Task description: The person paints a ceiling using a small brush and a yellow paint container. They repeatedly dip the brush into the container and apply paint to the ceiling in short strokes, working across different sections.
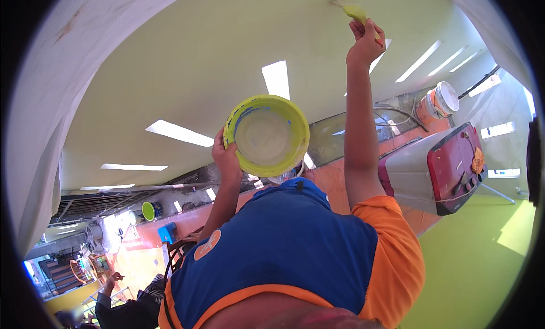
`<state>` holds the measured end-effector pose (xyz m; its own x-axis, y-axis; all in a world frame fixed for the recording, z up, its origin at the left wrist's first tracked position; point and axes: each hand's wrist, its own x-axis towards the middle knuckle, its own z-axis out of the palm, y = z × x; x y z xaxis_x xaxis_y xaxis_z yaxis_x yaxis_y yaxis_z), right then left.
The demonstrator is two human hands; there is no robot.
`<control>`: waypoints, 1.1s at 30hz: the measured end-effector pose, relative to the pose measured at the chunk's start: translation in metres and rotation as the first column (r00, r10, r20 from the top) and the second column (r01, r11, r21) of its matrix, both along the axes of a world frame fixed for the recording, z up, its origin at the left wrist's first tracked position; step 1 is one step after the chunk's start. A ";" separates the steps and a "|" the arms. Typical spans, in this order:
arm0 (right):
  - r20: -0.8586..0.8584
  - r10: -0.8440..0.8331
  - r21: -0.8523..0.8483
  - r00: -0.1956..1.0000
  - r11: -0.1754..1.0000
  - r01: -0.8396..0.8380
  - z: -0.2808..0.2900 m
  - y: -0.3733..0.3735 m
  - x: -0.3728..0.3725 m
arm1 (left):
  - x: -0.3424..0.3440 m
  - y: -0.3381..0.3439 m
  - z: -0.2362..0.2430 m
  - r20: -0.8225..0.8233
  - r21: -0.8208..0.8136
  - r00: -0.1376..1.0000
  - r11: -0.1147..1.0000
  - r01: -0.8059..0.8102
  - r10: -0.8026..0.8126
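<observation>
**Reviewer:** State the position of the bowl and the hands.

**Inspector:** The yellow-green bowl [296,140] is held up in front of the wearer's chest, opening in view. The left hand [227,158] grips it at its left side, thumb at the rim; the remaining fingers are partly hidden. Beyond the bowl, up and to its right, the right hand [366,42] is closed around the handle of a brush [355,11], fingers bent inward.

**Reviewer:** Is the brush on the wall?

**Inspector:** Its pale tip appears to meet the wall [193,79], which spans the area beyond the bowl; firm contact cannot be confirmed.

**Reviewer:** Work completed?

**Inspector:** The wall shows a pale yellow-green tone over most of its visible area. In my judgement the coating is under way, yet fresh and older surface cannot be told apart. Strips of bright light to either side of the bowl hinder the assessment.

**Reviewer:** Work outstanding?

**Inspector:** No clear boundary of an uncoated section is visible, so the remainder cannot be measured. Pale material covers the bowl's bottom, with blue marks around its inner side; its depth is indeterminate. I judge the job unfinished, since brush and bowl are both in hand.

**Reviewer:** Surroundings?

**Inspector:** Right of the bowl stand a red-topped washing machine [423,171] and, farther up, a white-and-orange bucket [444,99].
</observation>
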<state>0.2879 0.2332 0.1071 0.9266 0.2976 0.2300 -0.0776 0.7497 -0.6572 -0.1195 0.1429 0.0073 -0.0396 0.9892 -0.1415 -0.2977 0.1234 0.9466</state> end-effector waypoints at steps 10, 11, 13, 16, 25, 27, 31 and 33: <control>-0.196 -0.153 -0.232 0.969 0.967 0.105 -0.138 -0.007 0.005 | -0.002 -0.009 -0.007 -0.011 -0.030 0.999 0.999 -0.039 0.038; -0.254 -0.196 -0.301 0.947 0.947 0.116 -0.159 -0.011 0.010 | -0.002 -0.009 -0.006 -0.001 -0.036 0.999 0.998 -0.042 0.042; -0.132 -0.172 -0.501 0.976 0.862 0.084 -0.181 -0.013 0.024 | -0.001 -0.009 -0.006 -0.007 -0.021 0.999 0.999 -0.043 0.043; -0.012 -0.105 -0.607 0.994 0.791 0.076 -0.158 0.002 0.041 | 0.000 -0.011 -0.008 -0.014 -0.015 0.999 0.999 -0.046 0.046; 0.049 -0.007 0.047 0.999 0.999 0.004 0.060 -0.018 0.040 | 0.012 -0.013 -0.013 0.043 -0.002 0.999 1.000 -0.021 0.022; 0.167 0.005 0.124 0.986 0.992 -0.026 0.057 -0.016 0.038 | 0.015 -0.014 -0.013 0.044 0.003 0.999 1.000 -0.012 0.012; -0.059 0.001 -0.012 0.998 1.000 -0.002 -0.040 -0.001 0.039 | 0.020 -0.015 -0.014 0.044 0.009 0.999 1.000 -0.019 0.018; -0.143 -0.045 -0.151 0.989 0.988 0.023 -0.105 -0.006 0.043 | 0.021 -0.016 -0.014 0.052 0.015 0.998 0.999 -0.031 0.031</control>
